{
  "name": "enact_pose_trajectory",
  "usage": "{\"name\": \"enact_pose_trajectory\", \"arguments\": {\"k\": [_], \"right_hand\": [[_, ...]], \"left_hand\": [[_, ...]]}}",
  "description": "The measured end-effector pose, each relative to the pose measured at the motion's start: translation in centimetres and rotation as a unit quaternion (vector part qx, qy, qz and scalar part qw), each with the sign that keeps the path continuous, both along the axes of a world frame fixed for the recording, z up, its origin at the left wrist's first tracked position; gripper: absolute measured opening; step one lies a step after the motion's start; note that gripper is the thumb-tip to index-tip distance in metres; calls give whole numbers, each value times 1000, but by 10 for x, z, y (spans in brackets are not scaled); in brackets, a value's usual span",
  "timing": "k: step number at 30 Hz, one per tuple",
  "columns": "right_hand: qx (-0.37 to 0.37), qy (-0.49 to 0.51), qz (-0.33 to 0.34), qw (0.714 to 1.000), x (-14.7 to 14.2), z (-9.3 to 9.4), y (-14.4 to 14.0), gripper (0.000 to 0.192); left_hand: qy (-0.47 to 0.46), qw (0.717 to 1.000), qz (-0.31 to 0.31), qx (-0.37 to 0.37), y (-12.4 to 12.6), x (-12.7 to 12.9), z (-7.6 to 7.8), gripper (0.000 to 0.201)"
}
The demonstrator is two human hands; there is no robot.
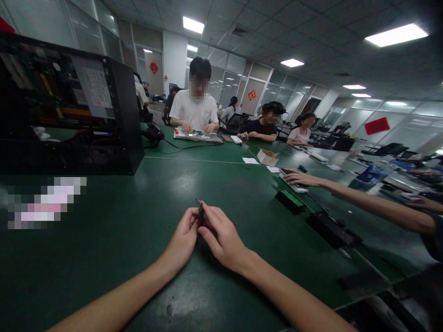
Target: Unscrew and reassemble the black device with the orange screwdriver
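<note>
Both of my hands meet over the near middle of the green table (pixel 169 184), holding one small, dark, flat thing (pixel 200 213) on edge between them. A thin metallic tip sticks out at its top; what kind of thing it is I cannot make out. My left hand (pixel 187 235) grips it from the left with curled fingers. From the right, my right hand (pixel 223 235) has its fingers laid along it and the thumb near its lower end. The fingers cover most of it.
An open black computer case (pixel 121 115) stands at the left, a blurred-out patch (pixel 48 203) before it. A co-worker's arm (pixel 363 198) reaches in from the right near a green circuit board (pixel 290 198) and a black power strip (pixel 332 228). A small box (pixel 268 157) lies farther back; people sit across.
</note>
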State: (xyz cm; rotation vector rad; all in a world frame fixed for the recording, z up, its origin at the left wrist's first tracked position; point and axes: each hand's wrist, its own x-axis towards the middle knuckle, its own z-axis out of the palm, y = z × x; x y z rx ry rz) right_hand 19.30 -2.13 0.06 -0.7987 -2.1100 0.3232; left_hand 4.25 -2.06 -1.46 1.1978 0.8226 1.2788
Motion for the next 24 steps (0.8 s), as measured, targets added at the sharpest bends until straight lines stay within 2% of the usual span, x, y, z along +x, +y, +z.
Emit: {"name": "enact_pose_trajectory", "arguments": {"k": [3, 5, 8, 9, 11, 14, 16, 18, 21, 24], "right_hand": [[-5, 13, -16, 1000, 8, 8, -10, 53], [16, 25, -41, 999, 24, 14, -11, 50], [68, -30, -156, 985, 74, 24, 6, 51], [75, -67, -213, 972, 97, 27, 16, 51], [65, -145, -339, 927, 146, 32, 39, 52], [-6, -273, -485, 831, 212, 35, 68, 49], [-28, -293, -513, 806, 240, 32, 77, 49], [-34, -293, -528, 796, 255, 26, 79, 50], [-42, -292, -546, 784, 265, 12, 77, 52], [-40, -295, -544, 784, 271, 1, 78, 52]], "left_hand": [[50, 998, -4, 28, -1, -1, -2, 21], [72, 997, -4, 43, -2, -1, -4, 18], [119, 991, -3, 62, -5, -2, -3, 19], [134, 989, -3, 69, -6, -2, -2, 19], [162, 983, -6, 88, -7, -3, 2, 18], [191, 975, -6, 110, -6, -3, 5, 17], [198, 974, -8, 113, -5, -3, 6, 18], [198, 974, -11, 113, -4, -3, 5, 17], [200, 973, -13, 112, -3, -4, 4, 16], [207, 972, -12, 111, -1, -7, 4, 15]]}}
